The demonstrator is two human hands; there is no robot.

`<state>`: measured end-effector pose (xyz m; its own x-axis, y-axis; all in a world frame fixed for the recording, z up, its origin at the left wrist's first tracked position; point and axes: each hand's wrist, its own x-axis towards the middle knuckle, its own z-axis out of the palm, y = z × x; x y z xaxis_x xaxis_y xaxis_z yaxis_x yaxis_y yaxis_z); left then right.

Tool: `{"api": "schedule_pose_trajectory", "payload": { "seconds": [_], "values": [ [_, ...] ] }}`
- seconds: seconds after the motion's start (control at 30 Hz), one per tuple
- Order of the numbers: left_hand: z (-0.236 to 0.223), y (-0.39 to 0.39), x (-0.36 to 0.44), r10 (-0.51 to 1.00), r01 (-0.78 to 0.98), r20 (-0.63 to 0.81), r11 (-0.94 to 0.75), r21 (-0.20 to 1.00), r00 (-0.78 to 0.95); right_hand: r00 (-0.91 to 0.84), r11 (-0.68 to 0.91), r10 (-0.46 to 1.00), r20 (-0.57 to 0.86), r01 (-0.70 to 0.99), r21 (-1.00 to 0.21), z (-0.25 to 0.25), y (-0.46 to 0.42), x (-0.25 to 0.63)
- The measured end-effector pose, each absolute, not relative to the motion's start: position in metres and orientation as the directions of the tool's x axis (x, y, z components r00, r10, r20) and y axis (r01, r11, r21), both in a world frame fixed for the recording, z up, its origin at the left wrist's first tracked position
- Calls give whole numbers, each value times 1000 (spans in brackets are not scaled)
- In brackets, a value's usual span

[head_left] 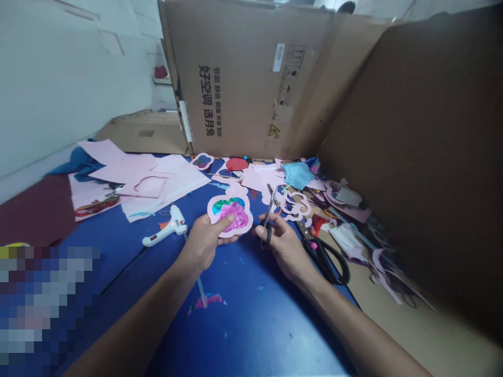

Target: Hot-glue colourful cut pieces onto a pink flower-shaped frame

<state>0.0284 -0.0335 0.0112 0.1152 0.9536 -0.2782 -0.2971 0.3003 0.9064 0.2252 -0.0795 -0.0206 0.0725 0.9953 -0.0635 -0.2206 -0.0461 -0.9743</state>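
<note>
My left hand [206, 236] pinches a pink paper cutout [249, 222] with a wavy edge, thumb on top. Its middle shows shiny magenta and blue-green material. To its right, my right hand [281, 238] has its fingers in the black handles of a small pair of scissors [272, 201], blades pointing up and away. The scissors and the cutout are apart. A white hot glue gun [168, 228] lies on the blue table [236, 324] left of my left hand. Larger black-handled scissors [332, 260] rest beside my right wrist.
Pink paper sheets [173, 180] lie at the back left. Paper scraps [296, 206], a light-blue cloth piece [299, 175] and a red round piece [237, 164] clutter the back and right. Tall cardboard walls [243, 78] stand behind and at right. The glue gun's cord [124, 271] runs leftward.
</note>
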Motion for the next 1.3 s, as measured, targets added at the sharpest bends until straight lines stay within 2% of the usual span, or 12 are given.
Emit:
{"api": "schedule_pose_trajectory", "payload": {
  "seconds": [0.17, 0.37, 0.7, 1.3],
  "values": [
    [19, -31, 20, 976, -319, -210, 219, 922, 63, -87, -26, 996, -22, -46, -999, -23, -88, 228],
    [26, -24, 6, 990, -277, -142, 142, 950, 18, -104, -16, 994, -29, 125, -992, -14, -88, 226],
    [22, -20, 1, 993, -233, -115, 115, 966, 11, -130, 52, 991, 36, 120, -991, -28, -86, 224],
    [20, -19, -1, 991, -203, -129, 123, 971, -18, -159, -8, 987, -27, 114, -993, -34, -87, 223]
  ]
}}
